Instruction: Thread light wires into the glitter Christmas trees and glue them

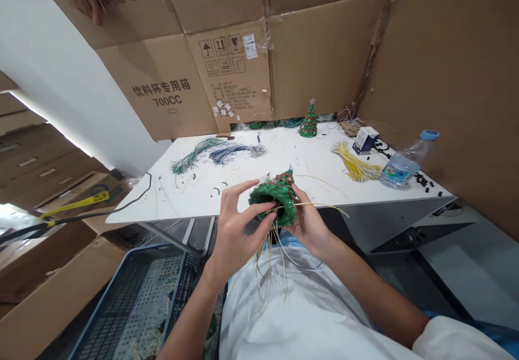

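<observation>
A small decorative Christmas tree (286,208), green with red garland, lies tilted over my lap with its hollow base facing me. My right hand (312,225) grips it from the right side. At the base opening, the thumb and a finger of my left hand (237,222) are pinched on thin wires, with another finger over the rim. Yellow and white wires (283,262) hang out of the base toward my white clothing. One yellow wire (324,205) sticks out to the right. The tree's inside is mostly hidden by my fingers.
On the white table (251,173) lie green wires (198,154), blue wires (235,153) and yellow wires (354,162). Another tree (308,122) stands at the back, left of a small box (365,140) and a water bottle (403,160). Cardboard (324,57) walls the back; a blue crate (138,300) sits below left.
</observation>
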### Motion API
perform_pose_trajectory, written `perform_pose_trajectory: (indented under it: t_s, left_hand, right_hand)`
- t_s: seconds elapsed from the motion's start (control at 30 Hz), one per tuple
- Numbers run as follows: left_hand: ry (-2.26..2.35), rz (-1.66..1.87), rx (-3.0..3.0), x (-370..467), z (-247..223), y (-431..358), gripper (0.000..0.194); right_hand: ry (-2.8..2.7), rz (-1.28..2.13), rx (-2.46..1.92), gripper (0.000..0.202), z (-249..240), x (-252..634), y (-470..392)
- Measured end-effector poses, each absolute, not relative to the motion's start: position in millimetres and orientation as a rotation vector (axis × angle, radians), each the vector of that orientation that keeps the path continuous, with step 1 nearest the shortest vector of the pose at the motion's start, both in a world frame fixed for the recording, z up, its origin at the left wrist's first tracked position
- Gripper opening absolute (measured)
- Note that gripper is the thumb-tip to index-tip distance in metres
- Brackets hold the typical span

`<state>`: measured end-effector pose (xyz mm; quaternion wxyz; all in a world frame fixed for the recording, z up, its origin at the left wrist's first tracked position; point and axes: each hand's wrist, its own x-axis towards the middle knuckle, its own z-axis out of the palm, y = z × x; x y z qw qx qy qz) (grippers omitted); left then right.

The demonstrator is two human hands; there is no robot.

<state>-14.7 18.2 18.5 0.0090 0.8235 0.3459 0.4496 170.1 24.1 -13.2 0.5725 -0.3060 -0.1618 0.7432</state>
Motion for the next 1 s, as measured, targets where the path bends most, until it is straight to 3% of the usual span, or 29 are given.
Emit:
perform_pose_trajectory:
  t_s: [0.13,0.37,0.77,1.0]
  left_hand:
    - [1.108,1.388,2.663,-11.2,18.8,19.2,0.010]
    - [1.087,1.276,2.561,-14.1,19.4,15.9,0.021]
    - [1.210,1.462,2.371,-29.9,19.8,30.8,0.035]
    - [1.273,1.437,2.407,-44.0,24.7,39.2,0.032]
  right_hand:
    - [-0.411,1.764,-0.730,0.031,-15.5,166.5,22.1]
    - [-0.470,1.702,-0.742,0.034,-16.6,166.4,22.9]
    - [-0.354,1.590,-0.708,0.039,-11.5,176.2,27.1]
    - [-0.361,1.456,-0.654,0.034,-4.3,191.2,31.7]
